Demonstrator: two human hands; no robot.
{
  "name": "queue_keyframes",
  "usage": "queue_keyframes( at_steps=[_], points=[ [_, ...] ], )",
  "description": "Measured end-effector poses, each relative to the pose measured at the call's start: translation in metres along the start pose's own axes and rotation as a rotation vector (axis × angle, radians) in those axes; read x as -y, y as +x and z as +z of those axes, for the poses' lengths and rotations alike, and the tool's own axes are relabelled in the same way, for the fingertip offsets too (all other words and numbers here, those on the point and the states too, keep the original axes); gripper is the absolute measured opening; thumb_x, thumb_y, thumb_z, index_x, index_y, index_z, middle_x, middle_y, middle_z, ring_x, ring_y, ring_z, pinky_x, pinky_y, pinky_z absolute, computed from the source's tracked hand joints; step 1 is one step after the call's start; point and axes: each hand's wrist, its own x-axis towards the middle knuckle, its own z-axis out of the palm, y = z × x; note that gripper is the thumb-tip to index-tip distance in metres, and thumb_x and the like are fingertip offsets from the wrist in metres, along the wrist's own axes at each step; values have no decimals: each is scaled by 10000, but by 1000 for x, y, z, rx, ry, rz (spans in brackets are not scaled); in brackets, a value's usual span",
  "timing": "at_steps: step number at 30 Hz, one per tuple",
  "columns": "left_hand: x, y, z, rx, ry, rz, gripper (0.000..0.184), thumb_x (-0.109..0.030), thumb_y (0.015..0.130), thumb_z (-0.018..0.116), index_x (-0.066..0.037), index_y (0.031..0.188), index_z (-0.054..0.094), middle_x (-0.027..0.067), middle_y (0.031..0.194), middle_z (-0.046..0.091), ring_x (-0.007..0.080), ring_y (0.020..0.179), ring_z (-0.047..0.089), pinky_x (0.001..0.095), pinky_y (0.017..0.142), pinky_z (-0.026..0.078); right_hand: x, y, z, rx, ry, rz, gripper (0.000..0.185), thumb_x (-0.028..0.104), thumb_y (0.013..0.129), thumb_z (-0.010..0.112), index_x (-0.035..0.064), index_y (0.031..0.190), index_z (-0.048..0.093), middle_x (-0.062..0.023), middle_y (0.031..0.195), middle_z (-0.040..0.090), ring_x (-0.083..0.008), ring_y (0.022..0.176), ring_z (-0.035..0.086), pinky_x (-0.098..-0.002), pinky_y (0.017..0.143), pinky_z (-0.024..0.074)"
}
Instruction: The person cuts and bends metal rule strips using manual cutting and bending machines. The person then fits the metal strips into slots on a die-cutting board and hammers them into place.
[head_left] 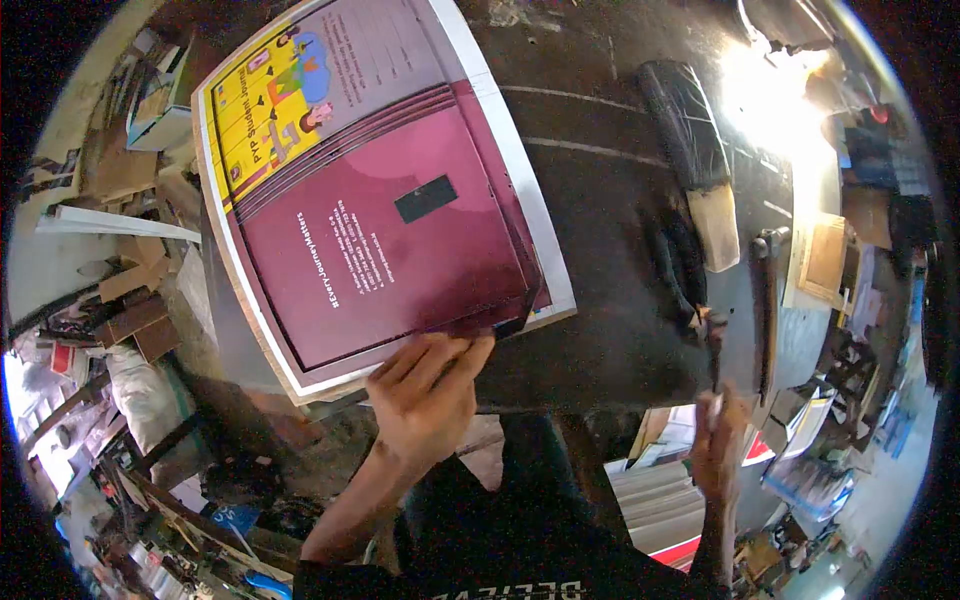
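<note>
A maroon printed sheet with white text and a small dark rectangle lies on a white-bordered stack, beside a yellow and grey printed part. My left hand is at the lower edge of the maroon sheet, its fingers bent and pressed together near a dark, slightly raised corner. To the right, my right hand is closed round the lower end of a slim dark tool, held upright in view over the table's front edge. The tool's exact kind is unclear.
On the dark table lie a black-wrapped block with a pale end and a long thin hammer-like tool. Stacked papers sit below the table's edge. Boxes and scraps crowd the left.
</note>
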Motion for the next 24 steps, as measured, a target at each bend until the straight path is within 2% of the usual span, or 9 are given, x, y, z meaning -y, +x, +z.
queue_keyframes(
  at_steps=[2, 6, 8, 10, 12, 13, 19, 21, 24],
  points=[
    [1, 2, 4, -1, 26, 13, 412, 68, 580, 639, -12, 976, 720, 59, 830, 658, 213, 735, 650, 338, 614, 547, -20, 20, -8, 2, -203, 73, 329, 239, 998, 551, 4, 1227, 539, -209, 984, 567, -350, 891, 513, -452, 896, 389],
    [5, 4, 4, 15, 15, 49, 438, 13, 590, 622, -10, 1019, 709, 54, 856, 661, 212, 762, 653, 341, 622, 549, -38, 35, -13, 13, -295, 146, 323, 240, 973, 595, 19, 1202, 535, -171, 1026, 603, -318, 936, 534, -431, 902, 372],
    [6, 7, 0, 37, 3, 52, 444, -3, 592, 617, -10, 1027, 705, 53, 861, 660, 211, 771, 655, 342, 624, 549, -20, 40, -16, -151, -227, 68, 354, 216, 927, 663, 40, 1207, 536, -130, 1015, 611, -294, 939, 550, -413, 874, 379],
    [6, 8, -2, 80, 11, 49, 439, 0, 591, 621, -15, 1021, 707, 54, 850, 653, 211, 765, 656, 343, 618, 547, 1, 54, -26, -162, -149, 97, 433, 170, 875, 721, 32, 1240, 531, -135, 1054, 619, -293, 1003, 580, -427, 895, 404],
    [7, 8, -1, 82, -15, 42, 439, 6, 588, 621, -16, 1017, 707, 54, 849, 651, 211, 767, 656, 341, 616, 546, 11, 63, -32, -341, -155, -134, 438, 145, 869, 725, 15, 1244, 539, -149, 1098, 621, -303, 1062, 596, -432, 932, 429],
    [8, 8, 0, 82, -39, 36, 438, 11, 584, 622, -18, 1013, 707, 54, 847, 648, 211, 768, 656, 340, 613, 546, 23, 69, -40, -319, -150, -147, 397, 197, 874, 711, 30, 1204, 567, -176, 1136, 609, -332, 1089, 584, -420, 967, 426],
    [7, 11, -1, 114, -36, 18, 452, 17, 564, 635, -25, 1008, 709, 57, 849, 646, 218, 775, 655, 343, 610, 550, 74, 132, -37, -294, 39, -306, 429, 234, 895, 691, 20, 1244, 564, -172, 1159, 606, -356, 1113, 579, -454, 989, 429],
    [7, 13, -3, 142, -40, 5, 458, 19, 561, 637, -27, 1011, 709, 58, 850, 644, 220, 771, 652, 340, 614, 552, 86, 166, -27, -387, -97, -401, 537, 337, 888, 706, 11, 1282, 542, -196, 1186, 594, -373, 1123, 575, -465, 980, 444],
    [6, 12, -3, 162, -34, -6, 466, 19, 556, 641, -32, 1014, 709, 57, 854, 639, 220, 767, 647, 336, 620, 552, 113, 212, -16, -343, 28, -317, 683, 442, 850, 732, -8, 1315, 513, -234, 1204, 584, -387, 1138, 568, -467, 959, 458]
  ],
)
